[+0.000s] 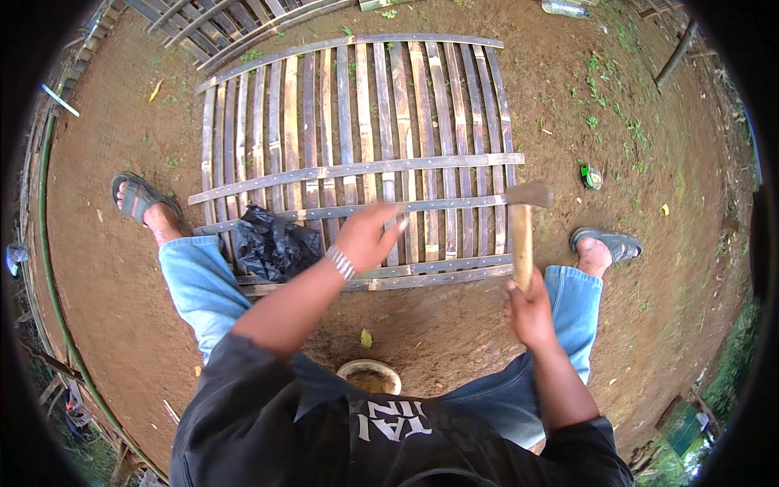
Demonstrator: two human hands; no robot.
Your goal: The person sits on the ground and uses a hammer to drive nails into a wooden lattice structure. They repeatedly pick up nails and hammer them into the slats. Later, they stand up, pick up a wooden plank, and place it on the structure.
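My right hand (531, 312) is wrapped round the wooden handle of a hatchet (522, 243), held upright with its rusty metal head at the right edge of the slatted bamboo panel (365, 122). My left hand (369, 235), with a metal watch band on the wrist, is over the panel's near half, close to a dark cross strip (454, 203). Its thumb and forefinger come together, slightly blurred; what they hold, if anything, is too small to make out. A crumpled black plastic bag (276, 243) lies on the panel's near left, beside my left forearm.
My sandalled feet stand either side of the panel on bare soil. A round pale bowl (369, 375) sits between my legs. Another slatted panel (219, 28) is at the far left. A small green packet (591, 177) and a clear bottle (565, 9) lie to the right.
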